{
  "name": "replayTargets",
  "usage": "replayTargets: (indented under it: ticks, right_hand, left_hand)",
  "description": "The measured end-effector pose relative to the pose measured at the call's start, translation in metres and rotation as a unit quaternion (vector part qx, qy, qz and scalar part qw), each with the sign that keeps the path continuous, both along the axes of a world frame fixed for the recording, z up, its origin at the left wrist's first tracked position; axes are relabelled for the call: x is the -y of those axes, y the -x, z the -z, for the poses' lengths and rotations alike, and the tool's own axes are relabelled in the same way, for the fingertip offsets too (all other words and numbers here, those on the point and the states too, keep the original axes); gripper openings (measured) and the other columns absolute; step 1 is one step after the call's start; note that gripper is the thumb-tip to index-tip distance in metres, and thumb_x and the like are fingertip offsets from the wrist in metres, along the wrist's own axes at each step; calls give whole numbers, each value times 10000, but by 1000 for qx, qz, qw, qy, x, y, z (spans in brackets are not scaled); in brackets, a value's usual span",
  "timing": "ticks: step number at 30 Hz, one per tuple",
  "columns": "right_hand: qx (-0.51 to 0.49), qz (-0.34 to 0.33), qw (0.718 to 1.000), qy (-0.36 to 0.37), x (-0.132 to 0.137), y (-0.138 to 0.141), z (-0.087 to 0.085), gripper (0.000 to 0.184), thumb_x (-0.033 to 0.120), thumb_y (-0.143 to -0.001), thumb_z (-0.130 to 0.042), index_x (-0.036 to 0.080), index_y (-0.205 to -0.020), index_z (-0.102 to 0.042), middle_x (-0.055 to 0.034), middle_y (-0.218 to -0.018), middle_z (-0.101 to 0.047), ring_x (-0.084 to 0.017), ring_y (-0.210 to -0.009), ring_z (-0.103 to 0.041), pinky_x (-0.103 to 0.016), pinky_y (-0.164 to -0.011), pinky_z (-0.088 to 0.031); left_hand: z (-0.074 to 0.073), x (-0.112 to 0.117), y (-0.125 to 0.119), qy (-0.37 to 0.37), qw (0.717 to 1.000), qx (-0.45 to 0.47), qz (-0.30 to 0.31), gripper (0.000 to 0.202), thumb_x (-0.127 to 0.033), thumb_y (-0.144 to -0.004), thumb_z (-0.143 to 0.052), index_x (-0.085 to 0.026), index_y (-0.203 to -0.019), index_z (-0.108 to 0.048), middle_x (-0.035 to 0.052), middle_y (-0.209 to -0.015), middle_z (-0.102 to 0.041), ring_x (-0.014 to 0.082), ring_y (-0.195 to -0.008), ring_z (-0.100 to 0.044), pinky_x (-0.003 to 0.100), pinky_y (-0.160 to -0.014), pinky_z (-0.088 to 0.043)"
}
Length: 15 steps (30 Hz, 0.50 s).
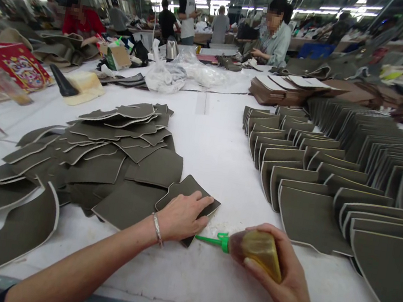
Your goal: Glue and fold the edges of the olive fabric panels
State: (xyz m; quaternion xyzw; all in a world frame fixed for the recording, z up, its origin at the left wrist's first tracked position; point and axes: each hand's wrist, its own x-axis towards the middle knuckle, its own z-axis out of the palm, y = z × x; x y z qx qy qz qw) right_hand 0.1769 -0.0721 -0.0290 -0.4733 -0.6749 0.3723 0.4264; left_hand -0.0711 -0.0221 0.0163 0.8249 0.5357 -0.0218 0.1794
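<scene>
My left hand (183, 215) lies flat with its fingers stretched out on a dark olive cut panel (186, 185), pressing it to the white table. In my right hand (283, 264) is a squeeze bottle (257, 250) of yellowish liquid, tipped on its side. Its green nozzle (209, 240) points left and its tip is at the panel's near edge, close to my left fingers. Whether any liquid comes out is too small to tell. A loose heap of similar panels (116, 163) with pale edges lies to the left of my left hand.
To the right, overlapping rows of olive panels (304, 212) stand fanned out. Behind them lies a brown stack (271, 92). Clear plastic bags (171, 76), a black-handled tool (62, 82) and a red patterned box (19, 66) sit farther back. Several people work at tables beyond.
</scene>
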Motion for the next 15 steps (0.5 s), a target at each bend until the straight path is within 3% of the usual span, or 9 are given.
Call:
replayTargets:
  ticks: [7,13,15]
  right_hand:
    - [-16,112,993,-22,-14,-9,4,479,420,-820,-743,277,-1205,-494,-39,-1130,-558,-228,-964,-580,-303,-837,-461]
    - [-25,42,999,25,-8,-7,3,451,413,-840,-717,265,-1204,-495,-47,-1151,-551,-243,-996,-577,-311,-844,-466]
    - [-20,60,998,14,-11,-8,1,446,413,-830,-725,270,-1192,-507,-37,-1137,-559,-235,-978,-580,-299,-828,-464]
  left_hand:
    - [-2,-2,0,11,1000,2,1,447,-283,-903,-417,-241,-1344,-473,50,-1090,-612,229,-864,-648,365,-778,-514]
    - [-1,-2,0,15,1000,9,3,457,-282,-902,-416,-236,-1354,-465,56,-1116,-610,242,-878,-648,382,-792,-515]
    - [-1,-2,0,15,1000,10,0,459,-278,-901,-412,-232,-1354,-465,57,-1112,-610,241,-874,-647,384,-793,-515]
